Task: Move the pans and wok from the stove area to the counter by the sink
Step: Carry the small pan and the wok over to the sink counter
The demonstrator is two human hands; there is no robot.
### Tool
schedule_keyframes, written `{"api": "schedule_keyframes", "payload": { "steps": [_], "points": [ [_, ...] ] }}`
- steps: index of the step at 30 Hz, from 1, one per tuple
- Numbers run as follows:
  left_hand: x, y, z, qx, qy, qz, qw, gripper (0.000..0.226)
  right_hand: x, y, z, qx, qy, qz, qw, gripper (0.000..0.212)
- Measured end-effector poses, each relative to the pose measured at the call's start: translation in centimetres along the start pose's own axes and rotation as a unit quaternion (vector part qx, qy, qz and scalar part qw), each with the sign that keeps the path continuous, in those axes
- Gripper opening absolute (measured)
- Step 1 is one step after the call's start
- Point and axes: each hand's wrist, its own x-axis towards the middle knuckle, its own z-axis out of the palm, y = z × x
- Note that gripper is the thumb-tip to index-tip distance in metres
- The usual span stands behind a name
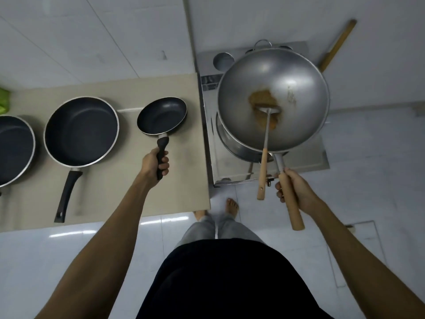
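Fingers of the left hand (154,162) are wrapped tight round the black handle of the small frying pan (162,115), whose dark bowl sits at the right end of the beige counter (110,196), close to its edge; whether the pan rests on the surface or is lifted just off it cannot be told. The right hand (296,192) is curled closed round the wooden handle of the steel wok (273,100), gripping it partway along, with the handle's end sticking out past the hand toward the body. The wok hangs above the metal stove (317,157), over another steel pan (232,143) that shows below its near rim. Inside the wok lies a brown patch of food, and a metal spatula (264,148) with a wooden grip leans in it, its grip jutting over the rim just beside the right hand.

Further left on the counter sit a medium frying pan (81,132), its black handle pointing toward the person, and a larger dark pan (13,148) cut off by the frame edge. White wall tiles back the counter and stove; the floor (368,180) is pale and glossy, with bare feet visible on it.
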Motion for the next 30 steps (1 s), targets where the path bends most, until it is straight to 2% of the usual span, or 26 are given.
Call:
{"api": "schedule_keyframes", "payload": {
  "steps": [3, 8, 14, 21, 30],
  "points": [
    [-1.8, -1.3, 1.8, 0.008, 0.02, 0.031, 0.999, 0.028, 0.4, 0.5, -0.3, 0.046, -0.057, 0.009, 0.997, 0.048],
    [-6.2, -4.2, 3.4, 0.018, 0.002, 0.073, 0.997, 0.032, 1.3, 1.1, -0.2, 0.097, -0.09, 0.009, 0.991, 0.049],
    [-9.7, -6.3, 5.0, 0.026, -0.004, 0.11, 0.994, 0.035, 1.1, 1.5, 0.1, 0.056, -0.045, -0.013, 0.997, 0.049],
    [-11.3, -6.6, 5.8, -0.03, 0.024, 0.121, 0.992, 0.034, -0.1, 1.4, 0.4, 0.015, -0.017, -0.017, 1.0, 0.048],
    [-12.9, -7.3, -0.9, -0.08, 0.045, 0.147, 0.985, 0.033, -2.7, 3.1, 3.2, -0.038, -0.021, -0.047, 0.998, 0.051]
  ]
}}
